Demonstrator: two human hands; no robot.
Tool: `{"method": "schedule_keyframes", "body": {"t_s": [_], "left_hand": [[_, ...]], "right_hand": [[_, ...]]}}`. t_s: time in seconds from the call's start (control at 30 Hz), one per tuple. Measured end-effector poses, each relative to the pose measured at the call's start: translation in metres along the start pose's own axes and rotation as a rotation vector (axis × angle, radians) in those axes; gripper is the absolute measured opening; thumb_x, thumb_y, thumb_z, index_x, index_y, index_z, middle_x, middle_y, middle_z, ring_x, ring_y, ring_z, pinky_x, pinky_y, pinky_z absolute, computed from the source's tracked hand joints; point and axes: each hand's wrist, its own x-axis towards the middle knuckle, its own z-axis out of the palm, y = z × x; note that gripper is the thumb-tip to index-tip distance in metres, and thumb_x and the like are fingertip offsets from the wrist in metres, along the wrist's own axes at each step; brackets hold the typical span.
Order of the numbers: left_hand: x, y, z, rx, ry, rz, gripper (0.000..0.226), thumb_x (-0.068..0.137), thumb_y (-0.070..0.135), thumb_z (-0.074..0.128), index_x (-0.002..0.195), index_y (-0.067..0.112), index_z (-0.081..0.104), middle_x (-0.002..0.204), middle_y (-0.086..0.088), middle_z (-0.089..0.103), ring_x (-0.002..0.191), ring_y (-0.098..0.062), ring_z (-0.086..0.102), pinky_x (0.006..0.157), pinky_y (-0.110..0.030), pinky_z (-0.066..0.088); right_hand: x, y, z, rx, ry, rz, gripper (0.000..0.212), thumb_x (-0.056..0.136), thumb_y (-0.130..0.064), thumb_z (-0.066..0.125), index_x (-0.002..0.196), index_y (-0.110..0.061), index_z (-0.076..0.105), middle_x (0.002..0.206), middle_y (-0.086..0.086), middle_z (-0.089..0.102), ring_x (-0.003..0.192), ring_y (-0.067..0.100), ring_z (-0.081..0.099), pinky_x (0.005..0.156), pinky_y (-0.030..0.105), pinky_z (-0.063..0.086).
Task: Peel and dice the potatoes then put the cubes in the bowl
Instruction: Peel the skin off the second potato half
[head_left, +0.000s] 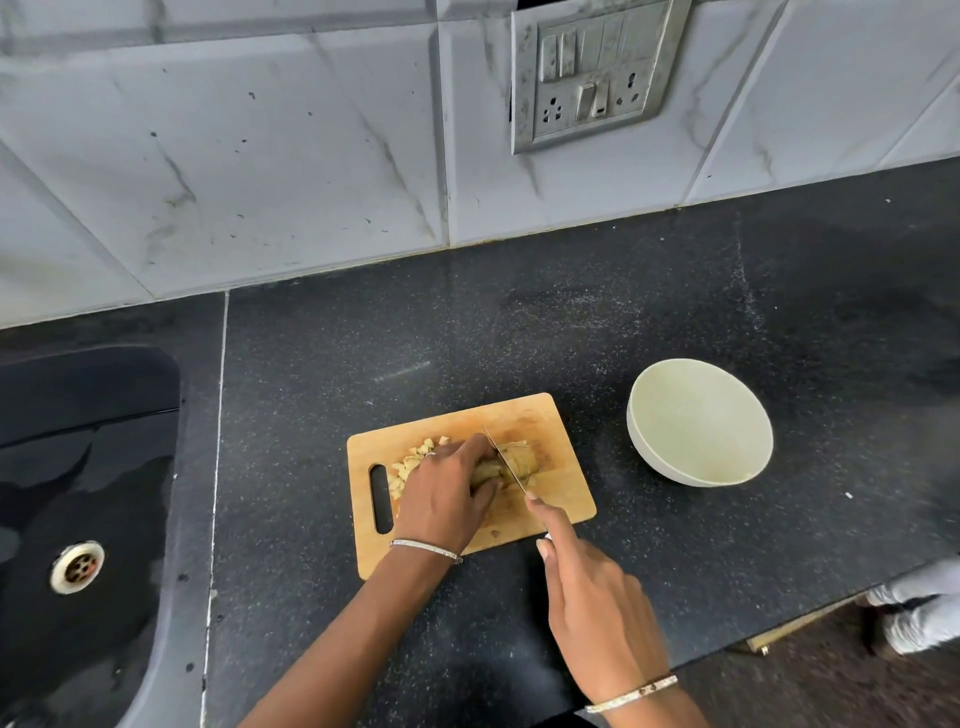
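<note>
A wooden cutting board (550, 415) lies on the black counter. On it, my left hand (441, 493) grips a peeled potato (519, 457), fingers curled over its left part. My right hand (587, 587) holds a knife (506, 462), index finger stretched along the top of the blade, which stands in the potato just right of my left fingers. Behind my left hand sits a pile of potato cubes (410, 462). To the right of the board stands a white bowl (698, 421), with nothing inside it.
A black sink (78, 467) with a metal drain (77, 566) is set into the counter at the left. The tiled wall with a switch plate (595, 73) runs behind. The counter's front edge cuts across the lower right, with a pale cloth-like thing (919, 608) beyond it.
</note>
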Motion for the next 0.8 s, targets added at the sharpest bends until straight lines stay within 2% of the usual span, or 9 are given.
{"method": "schedule_keyframes", "body": {"t_s": [0.3,0.5,0.63,0.8], "left_hand": [[0.0056,0.0017,-0.0032,0.039,-0.035,0.022,0.025,0.084,0.029,0.065,0.106,0.025,0.055,0.096,0.002,0.066,0.086,-0.023,0.060,0.069,-0.034,0.050],[0.0063,0.0070,-0.0055,0.040,-0.025,0.027,0.029,0.085,0.029,0.066,0.111,0.026,0.054,0.097,0.002,0.067,0.090,-0.025,0.060,0.071,-0.034,0.049],[0.0071,0.0068,-0.0059,0.028,-0.018,0.014,0.029,0.083,0.028,0.067,0.109,0.028,0.054,0.093,0.002,0.067,0.088,-0.024,0.060,0.069,-0.033,0.046],[0.0080,0.0055,-0.0048,0.034,-0.014,0.002,0.028,0.083,0.031,0.068,0.108,0.029,0.055,0.092,0.003,0.068,0.087,-0.022,0.061,0.069,-0.032,0.046]], "right_hand": [[0.0067,-0.0020,0.0011,0.005,0.011,0.002,0.049,0.104,-0.040,0.024,0.144,-0.056,0.000,0.099,-0.007,0.064,0.081,0.018,0.067,0.058,0.030,0.036],[0.0063,-0.0032,-0.0037,0.067,0.038,0.022,0.051,0.103,-0.039,0.028,0.146,-0.056,0.006,0.093,-0.007,0.064,0.081,0.017,0.065,0.059,0.029,0.035],[0.0074,-0.0039,-0.0029,0.094,0.036,0.022,0.047,0.104,-0.037,0.030,0.146,-0.053,0.015,0.085,-0.009,0.063,0.077,0.015,0.064,0.057,0.029,0.034],[0.0079,-0.0028,-0.0003,0.122,0.047,0.006,0.046,0.103,-0.037,0.031,0.144,-0.052,0.018,0.085,-0.009,0.064,0.076,0.016,0.064,0.056,0.031,0.035]]}}
